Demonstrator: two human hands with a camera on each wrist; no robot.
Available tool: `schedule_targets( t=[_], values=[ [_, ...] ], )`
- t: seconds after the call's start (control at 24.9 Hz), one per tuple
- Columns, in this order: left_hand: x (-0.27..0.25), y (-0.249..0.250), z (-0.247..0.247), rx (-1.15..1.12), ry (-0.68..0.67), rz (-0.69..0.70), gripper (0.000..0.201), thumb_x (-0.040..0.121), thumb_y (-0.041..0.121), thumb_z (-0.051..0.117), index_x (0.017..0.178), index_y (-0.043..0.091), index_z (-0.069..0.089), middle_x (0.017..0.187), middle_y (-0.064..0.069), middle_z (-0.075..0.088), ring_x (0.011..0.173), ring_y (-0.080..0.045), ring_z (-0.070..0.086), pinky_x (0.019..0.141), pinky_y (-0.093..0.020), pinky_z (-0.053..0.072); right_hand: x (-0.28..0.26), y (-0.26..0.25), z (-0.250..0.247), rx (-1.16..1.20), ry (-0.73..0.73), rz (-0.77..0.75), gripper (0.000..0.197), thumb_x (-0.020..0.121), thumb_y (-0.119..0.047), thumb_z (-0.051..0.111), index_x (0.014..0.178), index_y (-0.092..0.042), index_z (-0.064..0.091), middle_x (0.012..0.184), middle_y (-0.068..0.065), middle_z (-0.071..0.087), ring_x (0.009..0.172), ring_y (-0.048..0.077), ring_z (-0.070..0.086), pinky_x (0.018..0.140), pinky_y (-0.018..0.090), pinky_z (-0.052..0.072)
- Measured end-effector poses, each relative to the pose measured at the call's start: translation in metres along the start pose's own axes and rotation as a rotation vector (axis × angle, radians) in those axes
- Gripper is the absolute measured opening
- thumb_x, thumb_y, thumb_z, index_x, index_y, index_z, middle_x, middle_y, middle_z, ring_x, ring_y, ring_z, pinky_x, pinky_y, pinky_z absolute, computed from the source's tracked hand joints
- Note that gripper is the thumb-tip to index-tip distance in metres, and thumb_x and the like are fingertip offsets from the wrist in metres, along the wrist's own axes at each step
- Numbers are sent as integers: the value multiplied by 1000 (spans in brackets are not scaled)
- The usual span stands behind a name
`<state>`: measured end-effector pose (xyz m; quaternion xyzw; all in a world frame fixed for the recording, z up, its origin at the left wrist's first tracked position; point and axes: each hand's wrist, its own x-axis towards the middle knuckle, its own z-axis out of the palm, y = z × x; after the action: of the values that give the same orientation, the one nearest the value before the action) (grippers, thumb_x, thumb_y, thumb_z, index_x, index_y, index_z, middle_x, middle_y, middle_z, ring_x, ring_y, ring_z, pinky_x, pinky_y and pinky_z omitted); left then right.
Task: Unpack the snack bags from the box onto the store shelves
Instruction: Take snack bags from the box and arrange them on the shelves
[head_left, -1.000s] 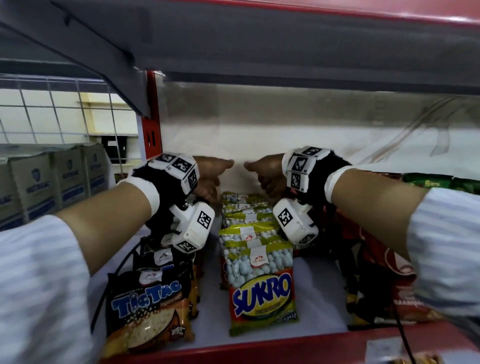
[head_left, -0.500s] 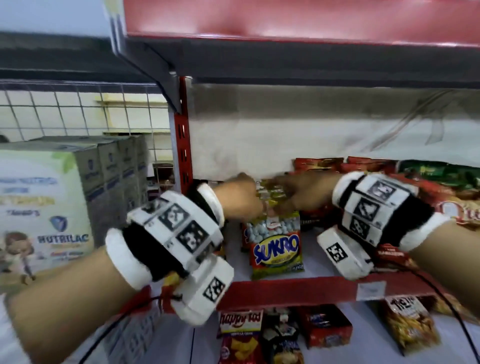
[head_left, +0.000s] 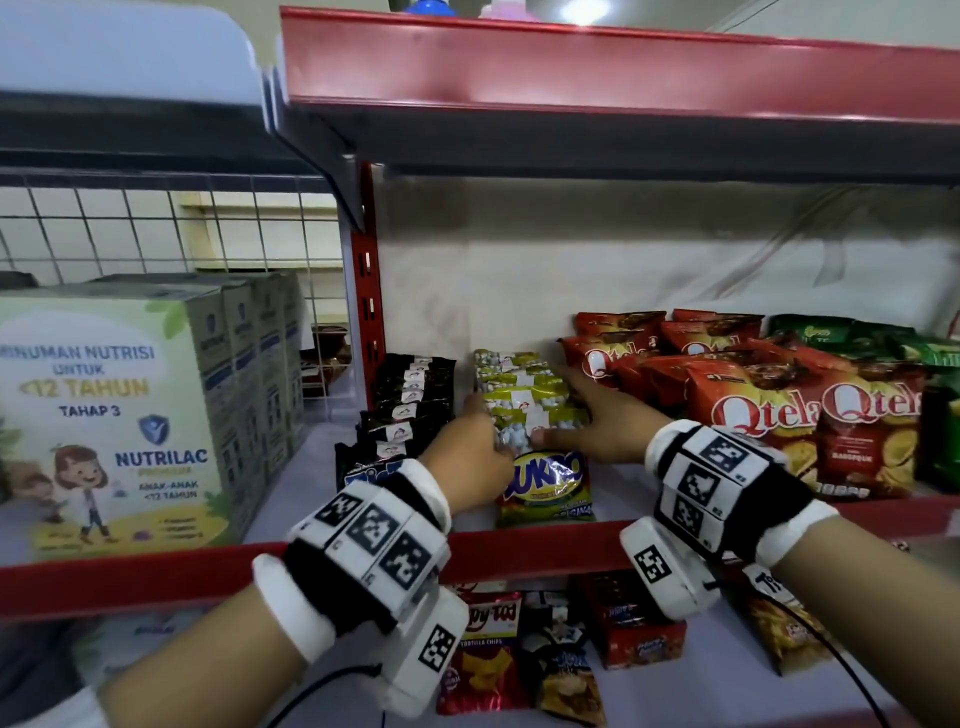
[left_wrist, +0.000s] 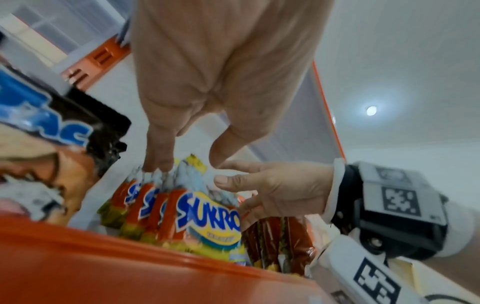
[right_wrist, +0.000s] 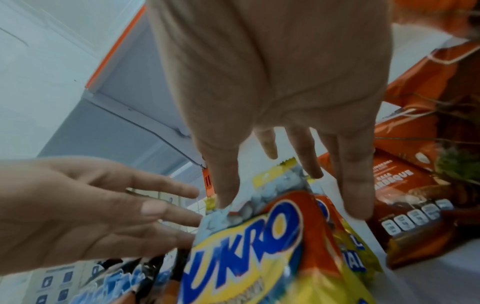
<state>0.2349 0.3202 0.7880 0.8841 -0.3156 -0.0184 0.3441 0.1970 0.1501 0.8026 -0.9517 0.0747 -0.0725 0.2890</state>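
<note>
Sukro bags (head_left: 530, 410) sit in a single-file row on the shelf (head_left: 613, 545), right between the two hands, each bag standing on its bottom edge with logo facing out front and the row running front to back. Left hand (head_left: 470, 460) is on the row's left side, fingers straight and relaxed, tips touching the bag tops. Right hand (head_left: 605, 428) is on the other side, fingers spread and straight, thumb resting on the front bag, not gripping anything. Black Tic Tac bags (head_left: 402, 415) line up just past the left hand, red Qtela bags (head_left: 753, 410) just past the right hand.
</note>
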Motion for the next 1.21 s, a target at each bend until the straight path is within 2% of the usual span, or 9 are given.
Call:
schedule_targets(
  t=[0.12, 0.2, 0.36, 0.48, 0.68, 0.88, 0.97, 1.05, 1.21],
  values=[
    [-27, -26, -18, -97, 305, 33, 52, 94, 20, 54, 141, 18, 30, 135, -8, 47, 112, -26, 57, 94, -34, 45, -8, -9, -2, 5, 203, -29, 79, 84, -37, 69, 148, -28, 25, 142, 1, 49, 126, 20, 50, 101, 27, 39],
    [-37, -51, -31, -55, 433, -41, 53, 94, 27, 53, 141, 16, 31, 145, -9, 34, 133, -30, 35, 108, -37, 30, -12, -16, -1, 0, 249, -39, 76, 86, -35, 67, 148, -26, 26, 144, 3, 46, 127, 22, 49, 102, 28, 39],
    [-28, -94, -46, -343, 177, -334, 74, 95, 58, 28, 153, 14, 13, 160, -10, 12, 147, -27, 15, 120, -44, 13, -21, -27, 10, 4, 238, -25, 71, 88, -31, 65, 148, -21, 27, 143, 5, 46, 126, 23, 49, 103, 30, 39],
    [-19, -107, -42, -736, 39, -296, 77, 91, 67, 20, 151, 20, 22, 157, -9, 26, 144, -25, 26, 119, -47, 18, -28, -27, 22, -34, 255, 12, 71, 88, -31, 64, 147, -21, 26, 146, 7, 40, 130, 26, 44, 105, 32, 37],
    [-11, -103, -33, -831, 108, -215, 64, 97, 54, 31, 148, 15, 30, 154, -4, 33, 142, -21, 30, 118, -43, 20, -35, -16, 33, 56, 270, 69, 78, 85, -27, 68, 148, -20, 23, 149, 8, 35, 132, 26, 41, 106, 34, 35],
    [-14, -109, -33, -437, 145, -301, 82, 93, 60, 37, 152, 11, 9, 159, -6, 16, 144, -25, 23, 115, -37, 19, -51, -2, 39, 52, 240, 137, 89, 86, -34, 67, 152, -20, 10, 159, 3, 17, 143, 24, 25, 113, 35, 27],
    [-18, -102, -34, -377, 256, -235, 80, 94, 54, 43, 152, 13, 7, 159, -8, 17, 144, -27, 22, 116, -38, 18, -59, 0, 38, 45, 306, 100, 82, 87, -31, 66, 151, -18, 16, 157, 3, 21, 142, 23, 26, 112, 34, 27],
    [-22, -84, -33, -425, 423, -33, 66, 96, 40, 49, 148, 12, 20, 154, -9, 29, 141, -27, 30, 115, -34, 23, -69, 1, 31, 73, 429, 49, 67, 89, -26, 64, 146, -17, 30, 150, 6, 36, 136, 25, 38, 110, 35, 33],
    [-24, -29, -24, -372, 567, 180, 43, 93, 19, 56, 134, 13, 43, 139, -8, 48, 129, -24, 44, 109, -34, 36, -85, 12, -1, 41, 692, -35, 28, 86, -16, 65, 114, -13, 62, 117, 11, 55, 112, 29, 54, 100, 40, 43]
  ],
)
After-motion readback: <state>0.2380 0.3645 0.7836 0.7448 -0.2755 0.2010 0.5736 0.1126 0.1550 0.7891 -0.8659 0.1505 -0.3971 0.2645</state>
